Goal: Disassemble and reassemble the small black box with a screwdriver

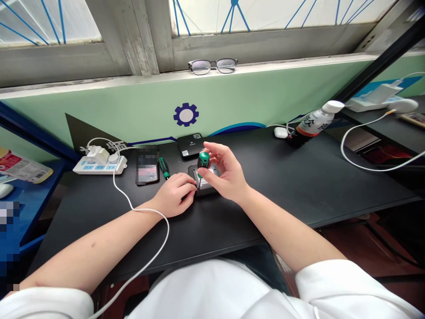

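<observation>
My right hand (228,175) is closed around the green handle of a screwdriver (203,159), which stands nearly upright. Its thin shaft points down at the left edge of a small black device (209,188) with a pale label inside. Beside that edge, my left hand (175,193) has its fingers bent together near the shaft tip; whatever they pinch, if anything, is hidden. Behind the device lies a flat black cover (190,145) with a small white sticker. A second green-and-black screwdriver (164,168) rests just beyond my left hand, next to a dark phone (148,166).
A white power strip (99,166) sits at the left, and its white cable (166,230) crosses over my left forearm. On the right stand a bottle (314,124) and a white earbud case (280,132). Glasses (213,66) lie on the window ledge above the green panel.
</observation>
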Action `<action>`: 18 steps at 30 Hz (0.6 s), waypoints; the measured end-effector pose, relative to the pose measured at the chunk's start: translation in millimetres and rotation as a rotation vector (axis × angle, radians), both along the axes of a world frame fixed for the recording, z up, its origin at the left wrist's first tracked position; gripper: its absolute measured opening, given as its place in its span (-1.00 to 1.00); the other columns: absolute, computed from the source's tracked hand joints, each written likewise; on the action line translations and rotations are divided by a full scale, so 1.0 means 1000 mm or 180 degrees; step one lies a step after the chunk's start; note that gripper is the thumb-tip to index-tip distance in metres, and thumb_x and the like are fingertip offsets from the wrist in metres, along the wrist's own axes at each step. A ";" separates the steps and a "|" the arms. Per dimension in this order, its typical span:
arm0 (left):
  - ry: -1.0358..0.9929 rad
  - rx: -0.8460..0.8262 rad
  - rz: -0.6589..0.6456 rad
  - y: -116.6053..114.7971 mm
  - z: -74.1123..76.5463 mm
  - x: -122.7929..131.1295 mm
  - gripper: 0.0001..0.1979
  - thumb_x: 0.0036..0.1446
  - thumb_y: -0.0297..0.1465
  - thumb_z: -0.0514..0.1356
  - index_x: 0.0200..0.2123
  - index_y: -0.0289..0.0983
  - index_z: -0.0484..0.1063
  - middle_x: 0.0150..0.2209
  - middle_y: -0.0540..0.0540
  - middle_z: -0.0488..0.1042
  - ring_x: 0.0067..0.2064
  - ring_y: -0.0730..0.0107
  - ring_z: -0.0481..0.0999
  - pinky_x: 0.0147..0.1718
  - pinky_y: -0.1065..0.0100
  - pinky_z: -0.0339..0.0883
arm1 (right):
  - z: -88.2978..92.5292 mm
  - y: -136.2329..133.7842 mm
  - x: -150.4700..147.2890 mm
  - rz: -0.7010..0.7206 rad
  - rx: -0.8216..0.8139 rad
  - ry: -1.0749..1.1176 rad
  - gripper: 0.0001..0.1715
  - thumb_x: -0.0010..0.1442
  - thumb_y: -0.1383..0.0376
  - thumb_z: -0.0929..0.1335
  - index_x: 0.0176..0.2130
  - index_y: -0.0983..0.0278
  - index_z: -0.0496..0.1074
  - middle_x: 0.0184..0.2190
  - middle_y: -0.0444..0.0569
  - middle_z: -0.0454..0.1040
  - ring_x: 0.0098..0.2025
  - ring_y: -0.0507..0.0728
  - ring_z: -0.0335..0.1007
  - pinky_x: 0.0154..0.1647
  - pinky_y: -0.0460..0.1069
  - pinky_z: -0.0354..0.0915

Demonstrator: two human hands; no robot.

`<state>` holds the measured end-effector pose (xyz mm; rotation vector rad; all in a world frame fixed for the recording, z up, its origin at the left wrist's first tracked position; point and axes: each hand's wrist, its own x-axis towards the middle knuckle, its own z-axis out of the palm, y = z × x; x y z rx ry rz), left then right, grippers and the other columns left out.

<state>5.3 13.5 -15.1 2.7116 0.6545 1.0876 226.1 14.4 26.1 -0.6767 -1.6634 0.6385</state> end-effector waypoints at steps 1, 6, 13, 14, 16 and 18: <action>-0.0013 0.0019 -0.0011 0.000 0.000 0.000 -0.83 0.32 -0.55 0.19 -0.15 -0.20 0.54 -0.13 -0.19 0.63 -0.10 0.19 0.62 -0.08 0.12 0.56 | 0.000 0.000 0.000 -0.0010 0.0022 0.0027 -0.42 0.36 0.19 0.48 0.30 0.03 0.37 -0.02 -0.03 0.51 -0.10 0.12 0.51 -0.15 0.08 0.55; 0.0016 0.0041 -0.0030 0.000 0.000 0.000 -0.84 0.33 -0.55 0.18 -0.15 -0.21 0.53 -0.13 -0.20 0.63 -0.08 0.17 0.62 -0.07 0.10 0.56 | 0.002 0.001 -0.001 -0.0035 0.0160 0.0195 -0.46 0.35 0.24 0.50 0.26 0.01 0.41 -0.04 -0.04 0.50 -0.09 0.12 0.50 -0.22 0.05 0.53; 0.0063 0.0054 -0.0054 0.000 -0.001 -0.001 -0.85 0.34 -0.53 0.19 -0.15 -0.22 0.55 -0.12 -0.21 0.64 -0.07 0.17 0.64 -0.06 0.11 0.57 | 0.002 0.001 0.000 -0.0194 0.0089 0.0266 -0.51 0.38 0.10 0.49 0.23 0.03 0.41 -0.05 -0.02 0.50 -0.11 0.14 0.49 -0.23 0.07 0.54; 0.0075 0.0048 -0.0082 0.000 -0.001 -0.001 -0.84 0.34 -0.53 0.19 -0.14 -0.22 0.56 -0.11 -0.22 0.65 -0.05 0.16 0.64 -0.05 0.10 0.57 | 0.001 0.001 0.000 -0.0229 0.0077 0.0289 -0.51 0.38 0.09 0.49 0.23 0.03 0.41 -0.04 -0.01 0.50 -0.11 0.14 0.49 -0.23 0.08 0.55; 0.0164 0.0037 -0.0151 0.000 -0.001 -0.001 -0.82 0.35 -0.49 0.20 -0.08 -0.22 0.60 -0.04 -0.24 0.66 0.03 0.12 0.66 0.01 0.07 0.55 | 0.000 0.002 0.000 -0.0273 0.0113 0.0424 -0.51 0.37 0.10 0.50 0.22 0.01 0.42 -0.02 -0.03 0.49 -0.11 0.14 0.50 -0.22 0.07 0.55; 0.0326 0.0040 -0.0184 0.000 0.000 -0.002 -0.76 0.36 -0.42 0.22 0.03 -0.22 0.62 0.06 -0.28 0.67 0.15 0.03 0.64 0.12 0.00 0.50 | 0.000 0.003 0.000 -0.0299 0.0168 0.0575 -0.52 0.36 0.15 0.51 0.21 -0.02 0.43 -0.02 -0.05 0.48 -0.10 0.12 0.50 -0.20 0.06 0.55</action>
